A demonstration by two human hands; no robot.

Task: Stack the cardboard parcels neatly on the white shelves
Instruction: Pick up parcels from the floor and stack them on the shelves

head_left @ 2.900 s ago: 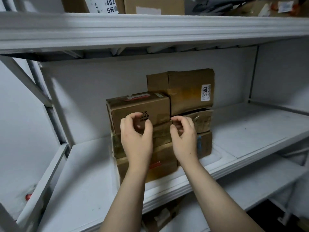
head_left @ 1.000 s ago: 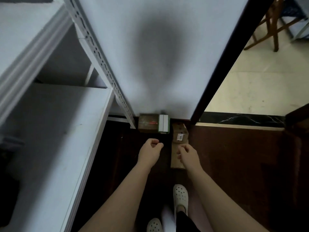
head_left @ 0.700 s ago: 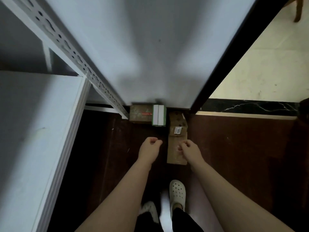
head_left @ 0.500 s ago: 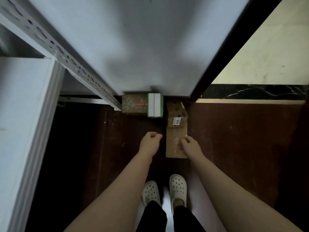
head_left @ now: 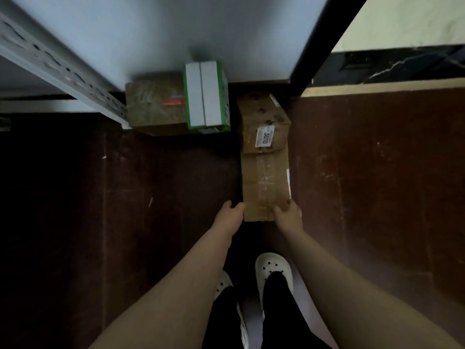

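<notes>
Where the dark floor (head_left: pixel 151 185) meets the white wall (head_left: pixel 176 34), the long parcel (head_left: pixel 265 182) lies flat, its long axis running straight away from the person, its far end toward the wall and meeting a smaller labelled parcel (head_left: pixel 264 122). The left hand (head_left: pixel 230 215) curls round its near left corner, thumb on the edge, while the right hand (head_left: pixel 289 216) pinches the near right corner, thumb on top. Just left of the smaller parcel, a taped parcel (head_left: pixel 156 107) and a green-and-white box (head_left: pixel 205 94) sit by the white shelf upright (head_left: pixel 57 69).
</notes>
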